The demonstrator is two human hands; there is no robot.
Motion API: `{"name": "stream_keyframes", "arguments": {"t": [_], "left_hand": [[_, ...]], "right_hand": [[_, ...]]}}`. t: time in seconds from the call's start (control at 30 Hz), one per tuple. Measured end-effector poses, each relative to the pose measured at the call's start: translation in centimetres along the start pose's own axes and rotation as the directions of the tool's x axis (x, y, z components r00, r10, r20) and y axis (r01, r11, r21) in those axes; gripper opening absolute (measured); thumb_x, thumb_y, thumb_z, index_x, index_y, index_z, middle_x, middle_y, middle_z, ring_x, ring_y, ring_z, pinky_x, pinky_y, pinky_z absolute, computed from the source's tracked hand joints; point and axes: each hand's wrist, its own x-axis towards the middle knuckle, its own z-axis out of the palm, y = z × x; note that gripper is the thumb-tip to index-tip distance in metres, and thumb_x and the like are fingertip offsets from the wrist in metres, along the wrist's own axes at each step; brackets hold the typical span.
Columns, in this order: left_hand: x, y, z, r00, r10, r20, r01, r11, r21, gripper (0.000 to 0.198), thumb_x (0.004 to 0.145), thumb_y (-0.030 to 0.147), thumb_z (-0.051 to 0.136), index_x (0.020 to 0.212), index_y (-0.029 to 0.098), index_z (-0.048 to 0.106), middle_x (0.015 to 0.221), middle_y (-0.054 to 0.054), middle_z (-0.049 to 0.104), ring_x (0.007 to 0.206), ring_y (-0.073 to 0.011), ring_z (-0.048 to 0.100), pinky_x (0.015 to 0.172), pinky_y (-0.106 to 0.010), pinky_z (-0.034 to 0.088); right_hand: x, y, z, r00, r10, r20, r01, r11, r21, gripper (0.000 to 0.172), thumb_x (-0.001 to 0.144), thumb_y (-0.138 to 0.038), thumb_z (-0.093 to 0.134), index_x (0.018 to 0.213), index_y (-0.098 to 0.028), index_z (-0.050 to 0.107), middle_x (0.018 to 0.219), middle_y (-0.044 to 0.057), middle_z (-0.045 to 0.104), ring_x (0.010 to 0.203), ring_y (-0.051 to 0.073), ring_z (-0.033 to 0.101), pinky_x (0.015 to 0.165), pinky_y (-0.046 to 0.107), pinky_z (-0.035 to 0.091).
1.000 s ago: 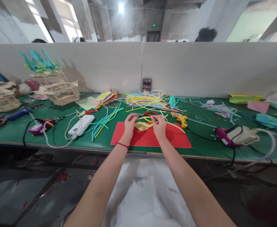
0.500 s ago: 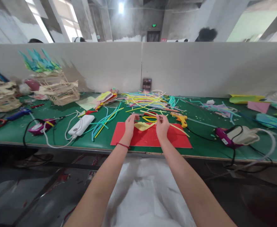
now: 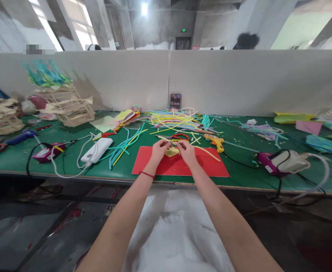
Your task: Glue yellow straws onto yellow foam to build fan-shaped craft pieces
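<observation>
My left hand (image 3: 158,150) and my right hand (image 3: 186,152) meet over a red sheet (image 3: 208,168) on the green table (image 3: 18,158). Both pinch a long thin yellow strip (image 3: 208,152) that trails off to the right across the sheet. Between and under the fingers lies a small pale yellow foam piece (image 3: 171,152). Red-handled scissors (image 3: 177,136) lie just behind the hands. A yellow glue gun (image 3: 215,142) rests to the right of the scissors.
A heap of coloured strips (image 3: 177,119) lies at the back. A white power bank (image 3: 96,150) with cables and a purple glue gun (image 3: 45,153) sit to the left, another purple glue gun (image 3: 265,161) to the right. Stick-built models (image 3: 69,107) stand far left. A white partition (image 3: 239,81) backs the table.
My hands were spread apart along the yellow strip and have come together over the yellow foam piece. The right hand moved left and down.
</observation>
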Motion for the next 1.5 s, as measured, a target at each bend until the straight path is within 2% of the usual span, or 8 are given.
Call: {"name": "stream_keyframes", "arguments": {"t": [0.13, 0.27, 0.6, 0.77, 0.9, 1.03, 1.2, 1.5], "left_hand": [[0.0, 0.0, -0.2, 0.999, 0.03, -0.013, -0.03, 0.999, -0.014, 0.026, 0.059, 0.041, 0.073, 0.064, 0.018, 0.063, 0.058, 0.0, 0.063, 0.056, -0.0131, 0.057, 0.058, -0.025, 0.046], [-0.1, 0.0, -0.2, 1.0, 0.026, -0.003, -0.026, 1.0, 0.003, 0.028, 0.06, 0.043, 0.072, 0.065, 0.017, 0.062, 0.058, 0.0, 0.062, 0.057, -0.0136, 0.057, 0.059, -0.026, 0.045], [-0.2, -0.2, -0.4, 0.993, 0.006, -0.115, -0.019, 0.994, -0.107, 0.026, 0.07, 0.042, 0.066, 0.071, 0.017, 0.061, 0.068, -0.002, 0.065, 0.066, -0.0144, 0.061, 0.062, -0.025, 0.046], [-0.2, -0.2, -0.3, 0.989, 0.065, -0.133, -0.041, 0.984, 0.173, 0.022, 0.082, 0.032, 0.052, 0.069, 0.017, 0.061, 0.07, -0.004, 0.066, 0.071, -0.0158, 0.061, 0.069, -0.026, 0.046], [-0.4, -0.3, -0.5, 0.963, 0.174, -0.204, -0.053, 0.87, 0.491, 0.025, 0.087, 0.027, 0.044, 0.073, 0.019, 0.063, 0.086, -0.006, 0.068, 0.088, -0.0182, 0.061, 0.081, -0.029, 0.043], [-0.5, -0.5, -0.9, 0.918, 0.14, -0.372, 0.079, 0.853, 0.516, 0.036, 0.092, 0.03, 0.029, 0.08, 0.018, 0.061, 0.092, -0.011, 0.068, 0.092, -0.021, 0.061, 0.083, -0.032, 0.043], [-0.6, -0.3, -0.8, 0.907, 0.088, -0.411, 0.149, 0.847, 0.51, 0.036, 0.092, 0.034, 0.027, 0.081, 0.019, 0.059, 0.092, -0.012, 0.069, 0.089, -0.0234, 0.062, 0.08, -0.034, 0.043], [-0.4, -1.0, -0.8, 0.916, 0.064, -0.397, 0.112, 0.908, 0.404, 0.035, 0.091, 0.037, 0.03, 0.076, 0.02, 0.056, 0.086, -0.012, 0.067, 0.082, -0.0226, 0.062, 0.074, -0.033, 0.045]], "right_hand": [[0.0, -0.2, 0.1, 0.996, -0.088, 0.034, 0.088, 0.996, 0.004, 0.031, 0.077, -0.051, 0.061, 0.083, -0.021, 0.065, 0.083, 0.004, 0.065, 0.073, 0.017, 0.062, 0.058, 0.028, 0.051], [0.0, -0.5, -0.1, 0.994, -0.092, 0.051, 0.091, 0.995, 0.035, 0.03, 0.08, -0.05, 0.058, 0.078, -0.021, 0.066, 0.083, 0.004, 0.06, 0.066, 0.015, 0.059, 0.05, 0.027, 0.049], [0.1, -0.4, -0.4, 0.99, -0.106, -0.091, 0.102, 0.993, -0.053, 0.031, 0.084, -0.048, 0.054, 0.077, -0.02, 0.064, 0.077, 0.004, 0.061, 0.069, 0.017, 0.059, 0.058, 0.029, 0.048], [0.2, -0.2, -0.6, 0.973, -0.101, -0.209, 0.078, 0.99, -0.115, 0.033, 0.085, -0.049, 0.051, 0.08, -0.019, 0.063, 0.079, 0.005, 0.062, 0.068, 0.016, 0.057, 0.061, 0.029, 0.047], [0.2, -0.2, -1.1, 0.919, -0.084, -0.386, -0.002, 0.976, -0.216, 0.033, 0.087, -0.048, 0.046, 0.082, -0.019, 0.06, 0.081, 0.006, 0.063, 0.075, 0.018, 0.057, 0.071, 0.031, 0.046], [0.0, -0.1, -1.3, 0.877, 0.042, -0.478, -0.183, 0.95, -0.253, 0.031, 0.089, -0.044, 0.041, 0.084, -0.019, 0.058, 0.087, 0.009, 0.064, 0.081, 0.02, 0.058, 0.072, 0.031, 0.044], [-0.3, -0.4, -1.1, 0.894, 0.203, -0.399, -0.356, 0.863, -0.359, 0.022, 0.088, -0.036, 0.043, 0.085, -0.02, 0.058, 0.085, 0.008, 0.066, 0.076, 0.021, 0.058, 0.064, 0.029, 0.039], [-0.4, -0.7, -1.0, 0.887, 0.27, -0.375, -0.408, 0.839, -0.359, 0.02, 0.086, -0.034, 0.045, 0.084, -0.02, 0.059, 0.082, 0.007, 0.064, 0.071, 0.021, 0.056, 0.057, 0.028, 0.032]]}}
